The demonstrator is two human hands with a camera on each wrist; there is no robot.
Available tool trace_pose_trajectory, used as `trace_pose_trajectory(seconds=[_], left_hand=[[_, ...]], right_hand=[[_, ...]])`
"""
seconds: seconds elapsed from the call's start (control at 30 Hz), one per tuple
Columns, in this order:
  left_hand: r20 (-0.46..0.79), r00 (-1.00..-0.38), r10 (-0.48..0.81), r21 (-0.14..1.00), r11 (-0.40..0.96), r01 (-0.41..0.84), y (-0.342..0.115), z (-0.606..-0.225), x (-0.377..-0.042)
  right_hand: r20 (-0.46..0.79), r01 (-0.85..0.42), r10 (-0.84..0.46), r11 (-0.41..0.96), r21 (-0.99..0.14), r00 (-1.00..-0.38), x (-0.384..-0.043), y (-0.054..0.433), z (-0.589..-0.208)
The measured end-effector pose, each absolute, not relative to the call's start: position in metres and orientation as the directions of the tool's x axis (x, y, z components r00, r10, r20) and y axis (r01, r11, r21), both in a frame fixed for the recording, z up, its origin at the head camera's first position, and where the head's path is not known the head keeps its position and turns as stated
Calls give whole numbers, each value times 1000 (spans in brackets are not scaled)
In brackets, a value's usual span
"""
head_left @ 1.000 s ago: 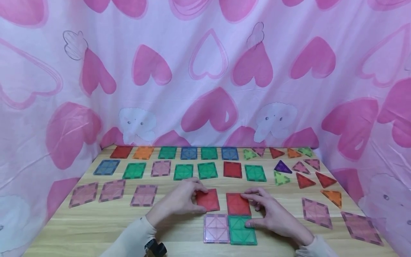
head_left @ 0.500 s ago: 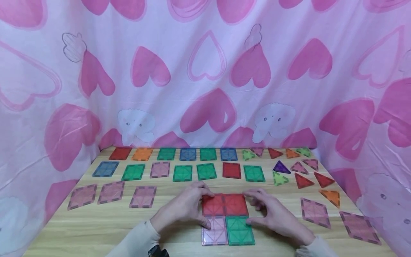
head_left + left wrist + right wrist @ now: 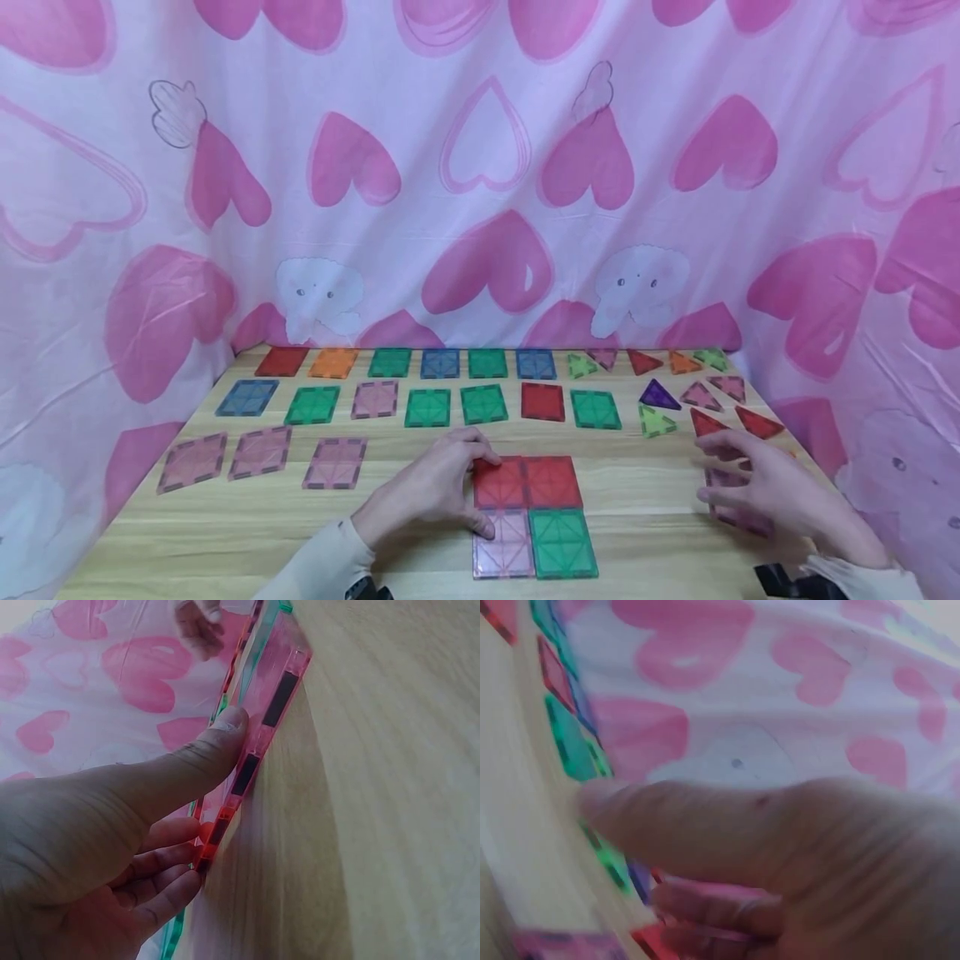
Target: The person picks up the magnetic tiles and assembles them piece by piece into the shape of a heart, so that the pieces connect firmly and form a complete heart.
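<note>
Flat tile block is at four squares, two by two, lying on the table [image 3: 225, 542] in front of the person: left red tile [image 3: 504, 492] and right red tile [image 3: 557, 483] on the far side, pale pink tile [image 3: 510, 554] and green tile [image 3: 564, 546] on the near side. Edges look flush, all four touching their neighbours, so I'd call that square done. Left hand [image 3: 427, 483] is at the block's left side, loosely spread: fingertips on the left red tile, thumb on the pale pink one, steadying rather than gripping, as I read it. Right hand [image 3: 780, 492] is well apart, fingers part-bent and spread, nothing seen in its grasp, right over a loose pink square [image 3: 742, 522]; contact there can't be told, and the right wrist view is blurred. Not joined in: three pink squares at left, nearest one [image 3: 333, 463]; two rows of mixed squares behind, e.g. orange square [image 3: 333, 363]; loose triangles at far right, e.g. purple triangle [image 3: 660, 395]. Most pieces are unused, so this looks early; how many belong in the build can't be told.
</note>
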State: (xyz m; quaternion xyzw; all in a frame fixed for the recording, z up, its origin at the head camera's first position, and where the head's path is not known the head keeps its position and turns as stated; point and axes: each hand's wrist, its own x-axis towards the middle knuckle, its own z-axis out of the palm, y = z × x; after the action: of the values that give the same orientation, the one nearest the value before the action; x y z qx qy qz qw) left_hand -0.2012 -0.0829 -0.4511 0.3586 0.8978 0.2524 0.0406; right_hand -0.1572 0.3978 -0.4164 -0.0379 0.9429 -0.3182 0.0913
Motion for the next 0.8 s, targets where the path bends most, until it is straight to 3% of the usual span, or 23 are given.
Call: trace_pose_trajectory(seconds=[0.17, 0.33, 0.6, 0.8], left_hand=[[109, -738, 666, 484, 613, 625, -82, -451, -200], [104, -741, 663, 499, 610, 616, -82, -451, -200], [94, -751, 654, 509, 616, 601, -81, -452, -200], [96, -753, 651, 511, 617, 598, -82, -452, -200]], right_hand=[[-129, -150, -246, 850, -505, -961, -152, 414, -423], [-141, -182, -255, 901, -395, -957, -150, 409, -427], [-178, -147, -239, 897, -416, -955, -156, 403, -429], [-103, -222, -286, 887, -404, -953, -163, 404, -439]])
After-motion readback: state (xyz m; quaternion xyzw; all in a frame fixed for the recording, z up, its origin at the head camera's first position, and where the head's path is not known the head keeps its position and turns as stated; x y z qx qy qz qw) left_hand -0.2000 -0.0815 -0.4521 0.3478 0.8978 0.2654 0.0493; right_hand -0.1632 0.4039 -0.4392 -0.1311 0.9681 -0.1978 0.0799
